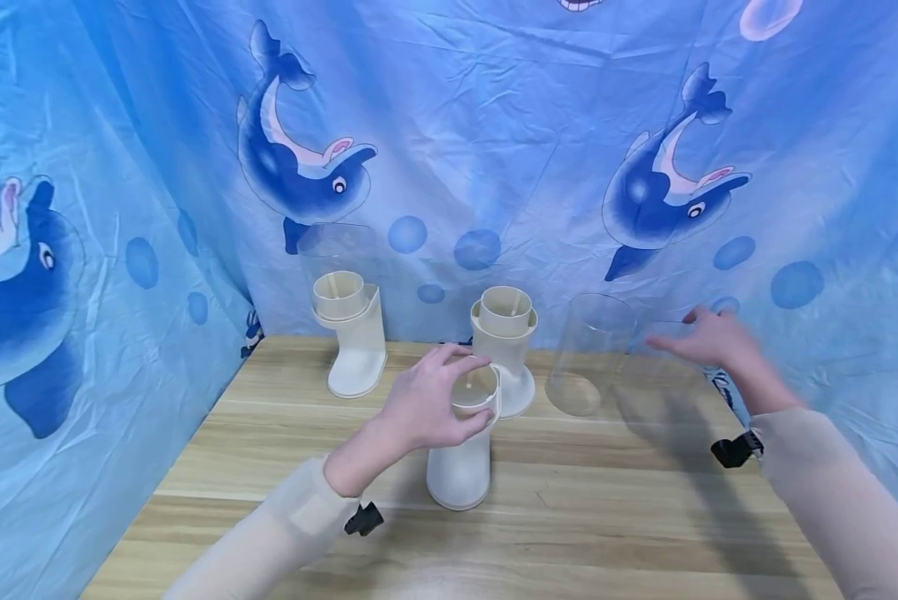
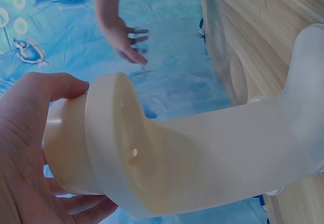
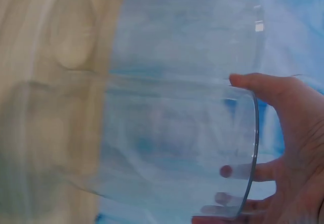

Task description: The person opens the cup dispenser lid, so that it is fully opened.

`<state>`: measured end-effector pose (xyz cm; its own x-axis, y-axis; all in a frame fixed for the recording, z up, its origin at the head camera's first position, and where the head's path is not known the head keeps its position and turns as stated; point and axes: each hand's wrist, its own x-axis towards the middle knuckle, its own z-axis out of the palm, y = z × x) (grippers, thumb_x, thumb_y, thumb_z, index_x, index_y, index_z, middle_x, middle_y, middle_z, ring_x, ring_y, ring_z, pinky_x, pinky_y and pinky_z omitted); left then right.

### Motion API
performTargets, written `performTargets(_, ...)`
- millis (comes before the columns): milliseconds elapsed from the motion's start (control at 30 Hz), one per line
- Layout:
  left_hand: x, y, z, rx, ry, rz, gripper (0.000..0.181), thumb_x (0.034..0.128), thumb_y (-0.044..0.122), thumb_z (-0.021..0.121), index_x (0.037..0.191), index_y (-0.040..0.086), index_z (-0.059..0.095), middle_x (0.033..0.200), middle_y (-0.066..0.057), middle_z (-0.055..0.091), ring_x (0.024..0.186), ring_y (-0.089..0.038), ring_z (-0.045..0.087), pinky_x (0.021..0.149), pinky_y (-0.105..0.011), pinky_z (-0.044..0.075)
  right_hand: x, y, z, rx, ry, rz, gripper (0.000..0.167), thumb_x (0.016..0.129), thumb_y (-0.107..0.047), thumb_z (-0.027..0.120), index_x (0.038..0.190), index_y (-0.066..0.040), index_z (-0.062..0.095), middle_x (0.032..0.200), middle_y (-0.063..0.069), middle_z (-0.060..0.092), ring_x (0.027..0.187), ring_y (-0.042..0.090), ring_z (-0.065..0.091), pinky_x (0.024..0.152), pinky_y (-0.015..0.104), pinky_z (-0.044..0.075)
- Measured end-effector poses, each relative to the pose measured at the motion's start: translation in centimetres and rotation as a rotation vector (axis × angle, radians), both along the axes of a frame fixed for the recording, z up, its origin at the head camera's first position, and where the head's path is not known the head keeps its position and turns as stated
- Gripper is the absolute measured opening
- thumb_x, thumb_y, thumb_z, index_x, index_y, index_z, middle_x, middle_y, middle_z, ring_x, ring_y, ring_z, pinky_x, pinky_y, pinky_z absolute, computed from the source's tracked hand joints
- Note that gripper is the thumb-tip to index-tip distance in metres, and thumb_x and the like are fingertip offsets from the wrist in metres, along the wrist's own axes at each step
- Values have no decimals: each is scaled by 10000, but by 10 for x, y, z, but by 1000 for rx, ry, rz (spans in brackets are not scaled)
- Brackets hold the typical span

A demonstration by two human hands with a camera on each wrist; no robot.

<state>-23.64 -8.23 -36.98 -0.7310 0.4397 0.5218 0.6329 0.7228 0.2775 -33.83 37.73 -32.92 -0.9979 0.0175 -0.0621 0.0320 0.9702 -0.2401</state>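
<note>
My left hand (image 1: 426,404) grips the cream-coloured round collar (image 2: 71,143) at the top of a white curved dispenser stand (image 1: 458,475), thumb on one side and fingers on the other. That stand is upright at the middle of the table. Over at the right, my right hand (image 1: 719,346) spans the rim of a clear cylinder (image 3: 177,133), its thumb at one edge and its fingertips showing through the wall. The hand is blurred in the head view. Beside this cylinder stands a second clear cylinder (image 1: 584,367), upright on the table.
Two similar white stands are further back, one at the left (image 1: 359,342) and one near the middle (image 1: 505,350). A faint clear cylinder (image 1: 334,246) rises at the left one's top. Blue dolphin-print cloth (image 1: 449,125) hangs around the wooden table (image 1: 584,517).
</note>
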Motion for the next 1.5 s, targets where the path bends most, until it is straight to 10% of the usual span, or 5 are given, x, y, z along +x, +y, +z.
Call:
performTargets(467,0,-1,-1,5,26,-11,630,802,483,848,1367,238,713,1346,-15,679,1236,-232,670,713,-431,633,-20,-7,-52,-62,99,-49,1269,816,-924,576,1515,123,420,1529,542,265,1331,731,350,980,794,439)
performTargets(967,-9,-1,-2,49,57,-63,613,760,396,878,1313,164,752,1264,-27,684,1130,-222,680,766,-379,627,-20,-12,-61,-22,114,-44,1261,833,-929,539,1546,103,409,1530,554,239,1338,730,346,808,772,513)
performTargets(1500,-44,-26,12,83,102,-32,569,745,352,897,1263,149,778,1166,-48,689,1066,-225,681,756,-375,625,-22,-15,-62,88,77,-37,1300,813,-993,435,1564,68,418,1487,557,305,1273,743,419,687,774,526)
